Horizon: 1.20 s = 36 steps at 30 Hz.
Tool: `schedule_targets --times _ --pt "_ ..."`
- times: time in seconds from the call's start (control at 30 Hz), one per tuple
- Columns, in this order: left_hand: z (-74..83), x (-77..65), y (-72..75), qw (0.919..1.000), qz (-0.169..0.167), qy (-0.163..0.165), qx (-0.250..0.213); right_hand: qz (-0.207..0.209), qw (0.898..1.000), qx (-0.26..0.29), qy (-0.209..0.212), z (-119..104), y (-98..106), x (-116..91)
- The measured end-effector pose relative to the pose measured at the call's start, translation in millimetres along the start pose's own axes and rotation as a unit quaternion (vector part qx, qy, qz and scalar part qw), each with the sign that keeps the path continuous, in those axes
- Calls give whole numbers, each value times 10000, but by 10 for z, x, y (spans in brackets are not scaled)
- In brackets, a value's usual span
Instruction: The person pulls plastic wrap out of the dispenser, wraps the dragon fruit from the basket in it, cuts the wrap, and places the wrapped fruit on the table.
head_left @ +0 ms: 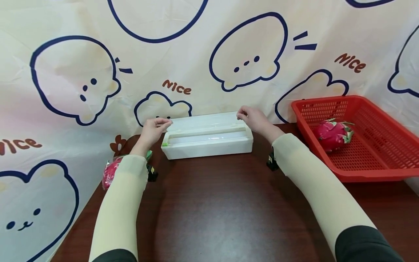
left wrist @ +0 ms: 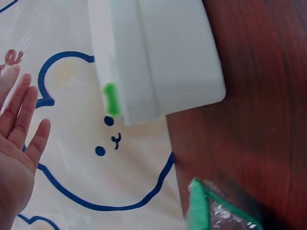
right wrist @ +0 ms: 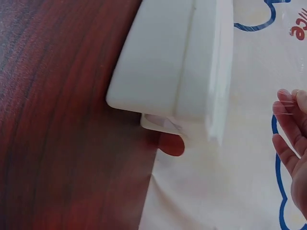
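A white cling film dispenser (head_left: pixel 209 147) stands on the table by the back wall, its lid raised and a green tab (left wrist: pixel 111 99) at its left end. Clear cling film (head_left: pixel 209 125) stretches above it, hard to make out. My left hand (head_left: pixel 153 131) pinches the film's left corner between thumb and forefinger, above the box's left end. At the other end my right hand (head_left: pixel 255 118) pinches the right corner; fine film creases cross its fingertips (right wrist: pixel 283 109) in the right wrist view. The left thumb and fingertips are cut off in the left wrist view.
On the right sits a red plastic basket (head_left: pixel 376 175) with a dragon fruit (head_left: pixel 333 135) in it. A film-wrapped dragon fruit (head_left: pixel 110 174) lies at the left, partly behind my left forearm. A patterned cloth (head_left: pixel 98 153) hangs behind the dark wooden table (head_left: pixel 209 211).
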<state>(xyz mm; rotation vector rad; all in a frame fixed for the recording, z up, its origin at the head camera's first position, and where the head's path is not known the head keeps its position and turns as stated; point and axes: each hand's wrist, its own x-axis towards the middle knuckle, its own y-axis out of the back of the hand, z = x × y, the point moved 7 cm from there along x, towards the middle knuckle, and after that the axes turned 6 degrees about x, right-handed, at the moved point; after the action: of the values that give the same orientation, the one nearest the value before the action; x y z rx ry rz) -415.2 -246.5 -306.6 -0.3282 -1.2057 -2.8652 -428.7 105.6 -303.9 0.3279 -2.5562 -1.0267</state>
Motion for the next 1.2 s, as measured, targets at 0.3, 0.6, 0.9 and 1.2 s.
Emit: schedule_targets --times 0.3,0.6,0.9,1.2 --pt "93 0 172 9997 -15 177 181 184 9996 -10 224 -120 144 30" --pt "256 -14 329 9998 84 -117 128 224 9994 -74 234 -269 279 42" --pt "356 -37 492 9992 312 -214 110 318 9984 -119 446 -416 407 50" --pt "507 -31 636 9983 387 -423 60 550 9963 -136 650 -593 578 31"
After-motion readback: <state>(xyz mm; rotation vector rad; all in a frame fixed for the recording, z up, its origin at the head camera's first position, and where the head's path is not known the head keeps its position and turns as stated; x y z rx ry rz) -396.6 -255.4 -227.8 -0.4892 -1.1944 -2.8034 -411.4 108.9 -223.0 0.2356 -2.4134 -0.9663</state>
